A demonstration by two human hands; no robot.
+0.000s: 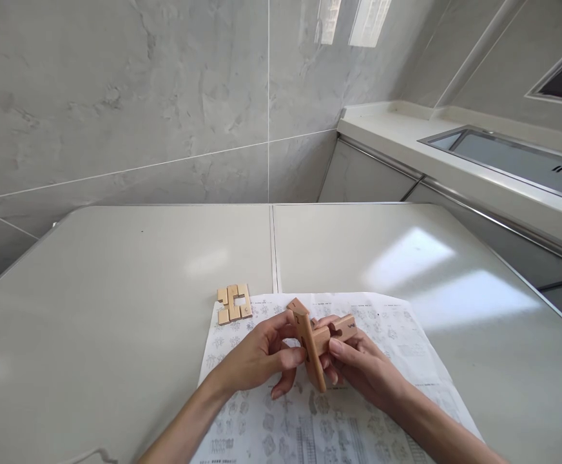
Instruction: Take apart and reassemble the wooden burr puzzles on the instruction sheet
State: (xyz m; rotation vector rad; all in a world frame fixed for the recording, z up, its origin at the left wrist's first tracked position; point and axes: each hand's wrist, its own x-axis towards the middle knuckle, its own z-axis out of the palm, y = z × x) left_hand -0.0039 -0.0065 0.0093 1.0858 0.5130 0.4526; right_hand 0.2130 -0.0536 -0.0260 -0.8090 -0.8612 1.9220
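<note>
Both of my hands hold a partly joined wooden puzzle [316, 340] of notched bars just above a printed instruction sheet [397, 348]. My left hand [261, 357] pinches the long upright bar from the left, its fingers curled round it. My right hand [358, 367] grips the crossing bars from the right, with the thumb on top. A small cluster of loose notched wooden pieces [234, 303] lies flat on the table at the sheet's far left corner, apart from both hands.
The sheet lies on a pale grey table [116, 290] with a seam down its middle. A grey tiled wall rises behind it. To the right stands a white counter [406, 138] with a sunken steel sink [517, 158].
</note>
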